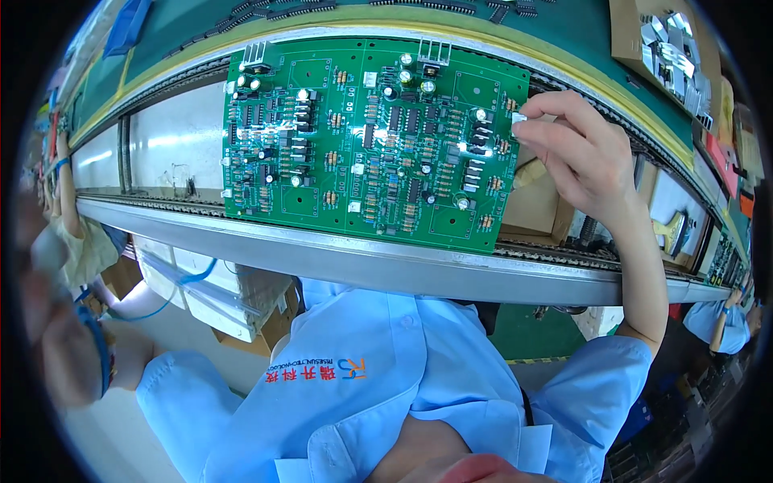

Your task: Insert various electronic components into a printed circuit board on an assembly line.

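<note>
A large green circuit board lies across the rails of the line in front of me, populated with resistors, chips, capacitors and finned heat sinks. At its upper right edge, my right hand has thumb and forefinger closed on a small white connector. The connector sits right at the board's edge; whether it is seated cannot be made out. My left hand is far off to the left, away from the board, beyond a blue wristband. Blur and the dark rim hide its fingers and anything in them.
Beyond the rails, rows of black chips lie on a green mat. A cardboard box of metal heat sinks stands at the far right. A metal rail runs nearest me. Co-workers' arms show at left and right.
</note>
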Demonstrator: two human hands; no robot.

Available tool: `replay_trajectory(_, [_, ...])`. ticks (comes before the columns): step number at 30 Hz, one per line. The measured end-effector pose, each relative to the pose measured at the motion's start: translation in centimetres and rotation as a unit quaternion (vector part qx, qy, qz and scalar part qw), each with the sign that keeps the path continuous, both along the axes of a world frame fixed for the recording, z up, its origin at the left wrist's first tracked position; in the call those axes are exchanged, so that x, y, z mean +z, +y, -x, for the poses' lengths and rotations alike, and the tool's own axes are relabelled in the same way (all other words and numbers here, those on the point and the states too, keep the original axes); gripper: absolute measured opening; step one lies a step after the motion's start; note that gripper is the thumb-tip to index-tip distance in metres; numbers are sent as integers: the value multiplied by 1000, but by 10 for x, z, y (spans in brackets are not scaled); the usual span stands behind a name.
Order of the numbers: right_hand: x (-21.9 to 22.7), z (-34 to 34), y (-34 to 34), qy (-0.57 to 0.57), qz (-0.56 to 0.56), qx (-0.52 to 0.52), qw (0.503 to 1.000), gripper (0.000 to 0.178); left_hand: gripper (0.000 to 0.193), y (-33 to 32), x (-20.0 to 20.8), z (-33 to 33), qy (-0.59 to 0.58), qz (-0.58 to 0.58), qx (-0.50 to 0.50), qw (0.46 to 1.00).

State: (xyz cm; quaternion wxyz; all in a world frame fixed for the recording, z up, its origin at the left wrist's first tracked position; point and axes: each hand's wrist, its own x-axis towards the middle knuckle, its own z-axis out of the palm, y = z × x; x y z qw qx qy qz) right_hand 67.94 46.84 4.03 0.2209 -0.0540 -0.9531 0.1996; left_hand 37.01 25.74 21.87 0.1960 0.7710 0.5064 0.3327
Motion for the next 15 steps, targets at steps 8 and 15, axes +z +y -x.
replay_trajectory(8, [15, -4, -20, -41, 98, -110, 988, 28, 39, 42, -115, -38, 102, 107, 141, 979])
replay_trajectory(15, [15, -4, -13, -19, 80, -120, 989, 24, 55, 59, -149, -27, 170, 29, 123, 977])
